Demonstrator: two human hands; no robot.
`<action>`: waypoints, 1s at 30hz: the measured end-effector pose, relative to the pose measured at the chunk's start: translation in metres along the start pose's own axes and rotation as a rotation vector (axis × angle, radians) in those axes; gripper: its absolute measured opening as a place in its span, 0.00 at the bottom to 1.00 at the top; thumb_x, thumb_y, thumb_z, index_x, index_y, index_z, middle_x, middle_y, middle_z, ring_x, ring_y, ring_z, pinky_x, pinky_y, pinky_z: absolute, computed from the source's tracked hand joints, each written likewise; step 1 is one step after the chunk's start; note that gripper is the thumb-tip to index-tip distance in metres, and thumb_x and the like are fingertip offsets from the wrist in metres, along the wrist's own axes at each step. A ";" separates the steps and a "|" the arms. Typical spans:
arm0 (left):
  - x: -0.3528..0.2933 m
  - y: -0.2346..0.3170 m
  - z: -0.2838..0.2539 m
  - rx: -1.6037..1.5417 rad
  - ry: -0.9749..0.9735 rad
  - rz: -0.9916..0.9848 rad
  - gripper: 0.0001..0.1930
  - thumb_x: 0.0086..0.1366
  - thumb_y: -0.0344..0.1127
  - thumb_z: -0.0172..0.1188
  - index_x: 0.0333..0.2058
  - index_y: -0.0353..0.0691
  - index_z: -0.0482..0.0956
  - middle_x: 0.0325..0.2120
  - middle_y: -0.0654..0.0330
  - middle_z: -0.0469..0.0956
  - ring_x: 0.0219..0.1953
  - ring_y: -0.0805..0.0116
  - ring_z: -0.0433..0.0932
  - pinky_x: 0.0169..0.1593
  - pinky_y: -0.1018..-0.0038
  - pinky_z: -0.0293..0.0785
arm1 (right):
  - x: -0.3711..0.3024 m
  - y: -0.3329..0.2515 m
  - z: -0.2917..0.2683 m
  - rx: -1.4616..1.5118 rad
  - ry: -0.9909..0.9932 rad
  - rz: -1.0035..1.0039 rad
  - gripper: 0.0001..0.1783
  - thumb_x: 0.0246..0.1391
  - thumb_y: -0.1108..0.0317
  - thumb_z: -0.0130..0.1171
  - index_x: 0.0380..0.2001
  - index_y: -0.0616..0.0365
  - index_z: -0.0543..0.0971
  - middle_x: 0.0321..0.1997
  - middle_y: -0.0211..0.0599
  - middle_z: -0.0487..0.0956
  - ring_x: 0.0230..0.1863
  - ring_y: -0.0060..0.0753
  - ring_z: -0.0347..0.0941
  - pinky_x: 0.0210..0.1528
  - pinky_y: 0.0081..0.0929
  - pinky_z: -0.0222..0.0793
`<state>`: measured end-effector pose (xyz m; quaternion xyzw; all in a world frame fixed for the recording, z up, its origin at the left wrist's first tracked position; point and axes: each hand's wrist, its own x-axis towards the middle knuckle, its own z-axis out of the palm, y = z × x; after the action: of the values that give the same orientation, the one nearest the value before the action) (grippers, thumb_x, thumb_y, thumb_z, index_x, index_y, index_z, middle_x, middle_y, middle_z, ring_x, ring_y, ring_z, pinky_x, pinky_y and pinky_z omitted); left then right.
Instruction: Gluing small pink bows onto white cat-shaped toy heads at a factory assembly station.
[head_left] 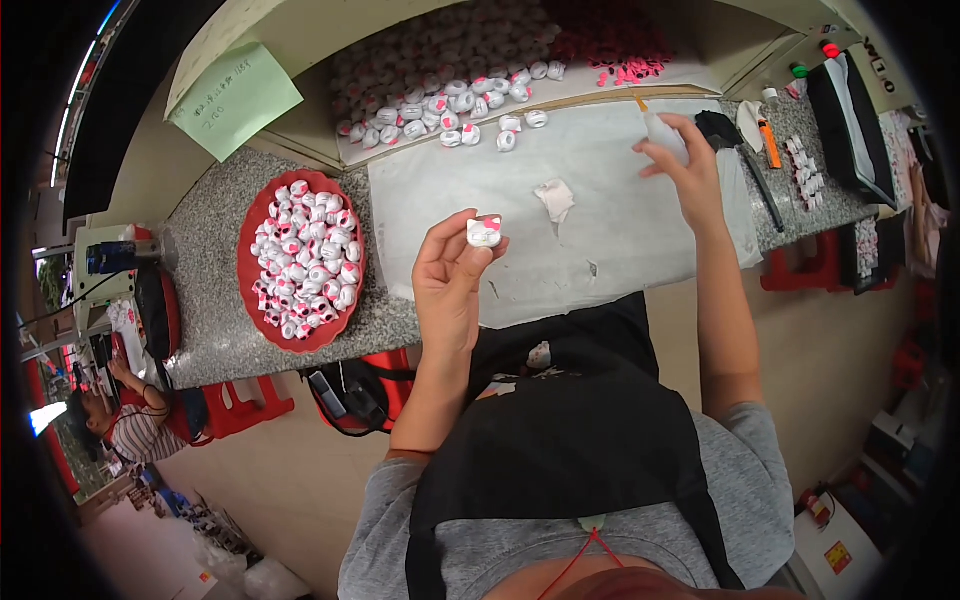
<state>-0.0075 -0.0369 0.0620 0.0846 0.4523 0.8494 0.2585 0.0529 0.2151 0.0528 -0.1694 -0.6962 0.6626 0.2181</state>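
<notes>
I'm holding one small white cat-head piece with a pink bow (484, 231) up over the white sheet (600, 190) on the granite table (205, 270), my left hand (452, 270) pinching it in a narrow fingertip grip. My right hand (685, 165) is gripping a little squeeze bottle with an orange tip (662, 125) closed in its fingers, further back over the same sheet. Off to my left the red tray (247, 262) is sitting full of the same pieces, with a crumpled white scrap (556, 198) lying between my hands.
</notes>
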 end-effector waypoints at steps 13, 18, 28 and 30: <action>0.007 0.003 0.000 0.050 0.013 0.034 0.16 0.49 0.21 0.51 0.40 0.31 0.63 0.34 0.55 0.70 0.36 0.69 0.70 0.43 0.75 0.67 | 0.089 0.049 -0.008 -1.004 -0.084 -0.450 0.09 0.38 0.74 0.53 0.27 0.63 0.71 0.29 0.40 0.69 0.33 0.43 0.66 0.35 0.28 0.61; 0.006 0.003 0.001 -0.042 -0.035 -0.028 0.17 0.49 0.21 0.52 0.40 0.31 0.63 0.33 0.56 0.70 0.36 0.70 0.70 0.42 0.74 0.68 | 0.068 0.038 0.001 -0.961 -0.029 -0.572 0.07 0.39 0.77 0.51 0.27 0.61 0.71 0.29 0.35 0.70 0.28 0.34 0.68 0.31 0.23 0.62; 0.000 -0.005 0.001 0.059 -0.044 0.082 0.17 0.49 0.22 0.52 0.40 0.32 0.63 0.36 0.51 0.69 0.37 0.66 0.71 0.42 0.72 0.67 | -0.053 -0.020 0.066 0.070 -0.052 0.059 0.06 0.37 0.81 0.51 0.24 0.66 0.69 0.26 0.37 0.69 0.20 0.19 0.62 0.21 0.14 0.58; -0.003 -0.005 0.004 0.162 -0.061 0.131 0.17 0.48 0.19 0.52 0.40 0.31 0.64 0.36 0.55 0.69 0.37 0.72 0.70 0.40 0.81 0.66 | -0.061 -0.028 0.073 0.402 -0.090 0.142 0.06 0.35 0.83 0.51 0.21 0.65 0.68 0.25 0.40 0.68 0.21 0.25 0.64 0.21 0.17 0.60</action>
<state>-0.0018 -0.0330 0.0609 0.1602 0.5049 0.8222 0.2082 0.0681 0.1193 0.0735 -0.1414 -0.5455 0.8086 0.1690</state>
